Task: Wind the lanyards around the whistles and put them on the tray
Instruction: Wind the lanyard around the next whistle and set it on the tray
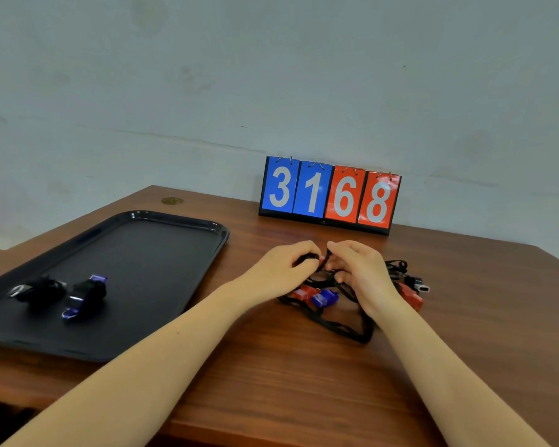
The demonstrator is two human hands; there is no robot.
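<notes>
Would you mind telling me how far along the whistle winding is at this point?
Done: two wound whistles, a black one and a blue one, lie on the tray. In hand: the left hand grips a whistle while the right hand pinches its black lanyard. Left: a tangled pile on the table, with red, blue and black whistles; the exact count is unclear.
</notes>
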